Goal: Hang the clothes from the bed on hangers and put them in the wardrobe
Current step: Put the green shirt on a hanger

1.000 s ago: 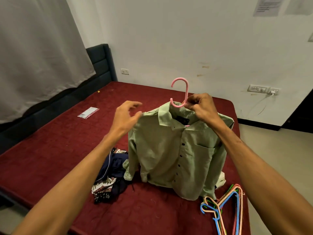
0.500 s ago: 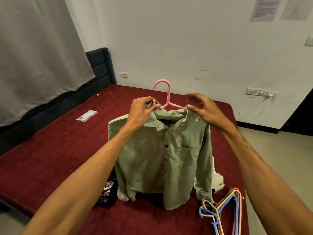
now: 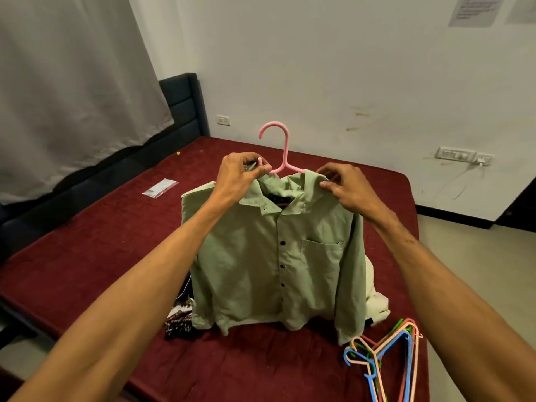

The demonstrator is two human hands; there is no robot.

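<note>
- We have the green shirt (image 3: 275, 256) held up over the bed (image 3: 87, 242) on the pink hanger (image 3: 282, 146). Its hem and cuffs reach down to the mattress. No wardrobe is in view.
- Left hand (image 3: 240, 172): fingers curled, pinching the shirt's shoulder seam together with the hanger's arm end.
- Right hand (image 3: 345, 187): thumb and fingertips pinch the collar edge on the other shoulder.
- Risk 1: a pink stub shows beside the left fingers, so we think that arm isn't fully inside the shoulder. If we let go now, the shirt may slide off that side.
- Risk 2: the collar lies open at the top, with no fastened top button in view. A tilt on the way to the wardrobe could let the shirt slip off.
- Risk 3: the right cuff hangs just beside the spare hangers (image 3: 383, 352). A careless lift could snag a hook and drag the bundle along.
- Risk 4: the hem rests against the patterned clothes (image 3: 179, 317) and a cream garment (image 3: 375, 303). Lifting could pull either one towards the bed edge.
- Writing: there is a dark neck label (image 3: 280, 197) inside the collar, too small to read.
- Paper sheets (image 3: 472, 10) on the wall carry printed lines, illegible here.
- The plastic packet (image 3: 160, 188) on the bed shows no readable print.
</note>
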